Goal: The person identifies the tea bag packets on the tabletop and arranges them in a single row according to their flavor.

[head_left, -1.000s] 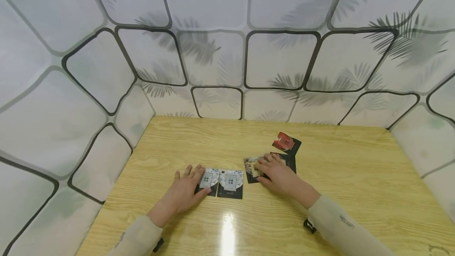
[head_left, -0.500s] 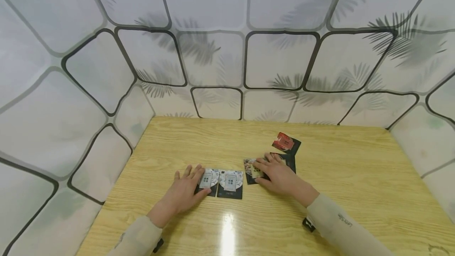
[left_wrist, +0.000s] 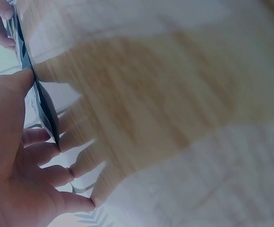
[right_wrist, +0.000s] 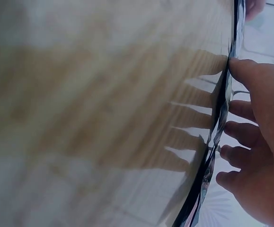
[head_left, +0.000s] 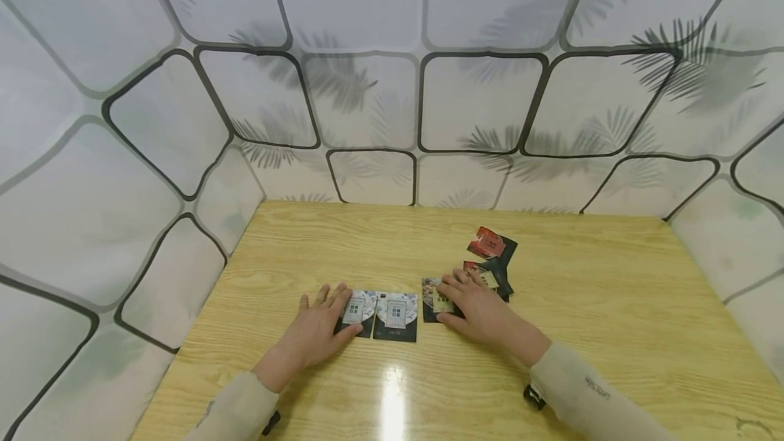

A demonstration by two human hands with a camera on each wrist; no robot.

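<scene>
My left hand (head_left: 310, 334) lies spread on a white packet (head_left: 356, 312), my right hand (head_left: 482, 308), fingers spread too, on a gold packet (head_left: 433, 302) just beside another white packet (head_left: 395, 316); I think I'm making a row, so next needs gentle pushing

Your leftmost white-and-black packet (head_left: 355, 310): face up, lower centre-left | your lower gold-labelled packet (head_left: 439, 300): partly hidden, lower centre-right.
</scene>
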